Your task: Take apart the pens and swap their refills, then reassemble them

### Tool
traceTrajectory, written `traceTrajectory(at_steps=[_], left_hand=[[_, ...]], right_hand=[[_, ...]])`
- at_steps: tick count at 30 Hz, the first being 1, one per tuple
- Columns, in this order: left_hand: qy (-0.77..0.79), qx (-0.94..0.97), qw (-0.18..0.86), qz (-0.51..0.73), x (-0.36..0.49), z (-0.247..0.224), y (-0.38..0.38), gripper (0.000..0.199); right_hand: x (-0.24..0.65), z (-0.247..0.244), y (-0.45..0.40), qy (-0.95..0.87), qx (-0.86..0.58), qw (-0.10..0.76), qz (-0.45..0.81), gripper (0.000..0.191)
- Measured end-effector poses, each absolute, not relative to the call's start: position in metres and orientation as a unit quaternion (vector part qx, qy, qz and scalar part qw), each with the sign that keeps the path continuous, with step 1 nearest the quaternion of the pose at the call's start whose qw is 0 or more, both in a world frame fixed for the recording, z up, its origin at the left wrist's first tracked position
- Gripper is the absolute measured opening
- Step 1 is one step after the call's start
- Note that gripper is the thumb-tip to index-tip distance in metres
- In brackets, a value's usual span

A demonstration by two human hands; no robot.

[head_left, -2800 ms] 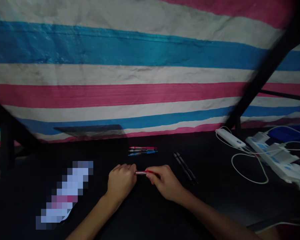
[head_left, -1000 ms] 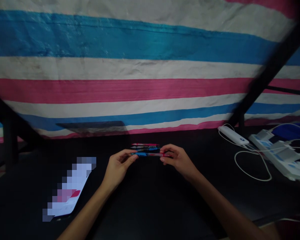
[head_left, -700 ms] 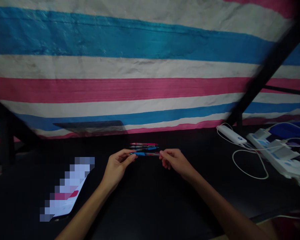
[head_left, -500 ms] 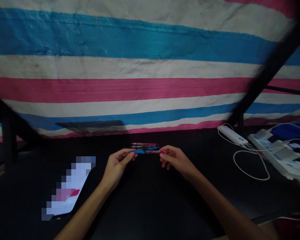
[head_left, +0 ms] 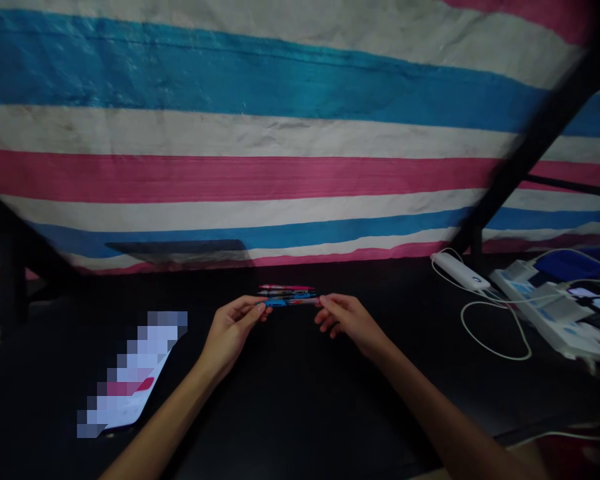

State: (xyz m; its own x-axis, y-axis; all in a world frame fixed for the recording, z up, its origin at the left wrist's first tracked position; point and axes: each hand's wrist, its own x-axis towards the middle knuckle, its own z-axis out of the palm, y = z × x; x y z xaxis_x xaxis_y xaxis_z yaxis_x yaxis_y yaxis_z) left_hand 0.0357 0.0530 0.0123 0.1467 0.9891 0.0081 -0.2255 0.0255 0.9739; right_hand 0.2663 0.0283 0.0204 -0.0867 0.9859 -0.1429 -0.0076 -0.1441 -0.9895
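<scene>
A pen with a blue part and a clear, reddish part (head_left: 293, 302) lies level between my two hands. Its blue end is pinched by the thumb and fingers of my left hand (head_left: 237, 325). My right hand (head_left: 345, 317) has its thumb and index finger closed on the pen's red end. Just behind, a red pen (head_left: 286, 287) and a dark pen with a blue part (head_left: 285, 293) lie side by side on the black table (head_left: 300, 400), roughly parallel to the held pen.
A lit phone (head_left: 130, 380), partly pixelated, lies at the left. On the right are a white device (head_left: 461, 271), looping white cables and a white power strip (head_left: 555, 320). A striped sheet (head_left: 300, 177) hangs behind the table, with dark slanted bars at both sides.
The right hand has shifted slightly left, closer to the left hand, and less of the red end shows. The whole view has moved a little.
</scene>
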Motion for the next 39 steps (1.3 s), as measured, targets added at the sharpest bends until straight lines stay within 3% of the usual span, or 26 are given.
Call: traceTrajectory(at_steps=[2, 7, 15, 23, 26, 29, 35, 39], left_hand=[[0.403, 0.481, 0.588, 0.510, 0.0362, 0.0120, 0.0527, 0.021], [0.410, 0.489, 0.580, 0.507, 0.0357, 0.0110, 0.0535, 0.021], [0.406, 0.489, 0.584, 0.505, 0.0363, 0.0107, 0.0539, 0.021], [0.402, 0.481, 0.587, 0.513, 0.0356, 0.0097, 0.0549, 0.022], [0.399, 0.477, 0.592, 0.513, 0.0357, 0.0097, 0.0548, 0.021], [0.399, 0.473, 0.597, 0.511, 0.0361, 0.0112, 0.0537, 0.020], [0.403, 0.474, 0.598, 0.506, 0.0368, 0.0130, 0.0522, 0.020], [0.403, 0.465, 0.600, 0.512, 0.0365, 0.0122, 0.0528, 0.020]], right_hand=[[0.2656, 0.0192, 0.0294, -0.479, -0.526, 0.429, 0.557, 0.041], [0.2662, 0.0220, 0.0271, -0.494, -0.465, 0.486, 0.551, 0.022], [0.2646, 0.0192, 0.0273, -0.494, -0.439, 0.521, 0.540, 0.019], [0.2668, 0.0172, 0.0294, -0.483, -0.475, 0.483, 0.555, 0.028], [0.2669, 0.0171, 0.0293, -0.482, -0.449, 0.524, 0.540, 0.019], [0.2671, 0.0190, 0.0284, -0.464, -0.432, 0.544, 0.550, 0.029], [0.2660, 0.0165, 0.0297, -0.454, -0.448, 0.555, 0.534, 0.022], [0.2668, 0.0160, 0.0311, -0.438, -0.423, 0.601, 0.518, 0.031]])
